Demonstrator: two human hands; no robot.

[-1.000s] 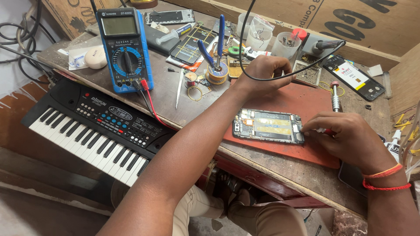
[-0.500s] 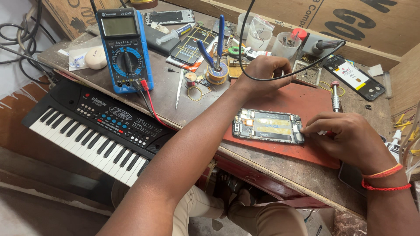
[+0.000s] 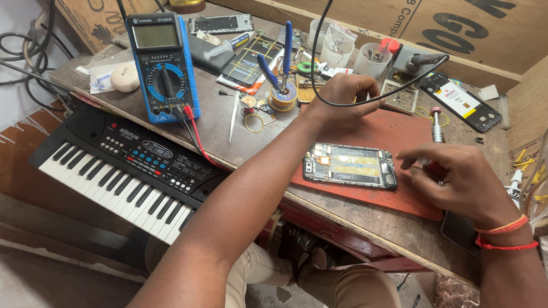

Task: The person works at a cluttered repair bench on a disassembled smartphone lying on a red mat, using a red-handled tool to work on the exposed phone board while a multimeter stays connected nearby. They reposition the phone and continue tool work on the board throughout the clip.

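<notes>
Head view: my left hand [image 3: 342, 97] reaches past the opened phone [image 3: 350, 165], fingers curled shut on sthg I can't make out, under the black cable [image 3: 365, 101]. Right hand [image 3: 456, 179] hovers just right of the phone on the red mat [image 3: 399, 134], fingers loosely bent, holding nothing visible. Risk: my forearm cld snag the cable or nudge the phone's bare board.

An opened phone [image 3: 350, 166] lies on a mat [image 3: 394, 134] between the two hands, just before the left hand [image 3: 341, 97] and just left of the right hand [image 3: 456, 178]. A cable [image 3: 371, 98] loops over the left hand. Left of that hand sit a solder spool [image 3: 282, 97] and, farther left, a multimeter [image 3: 162, 65]. A keyboard [image 3: 125, 171] lies before the multimeter, below the table edge. Behind the right hand lies another phone [image 3: 459, 101].
</notes>
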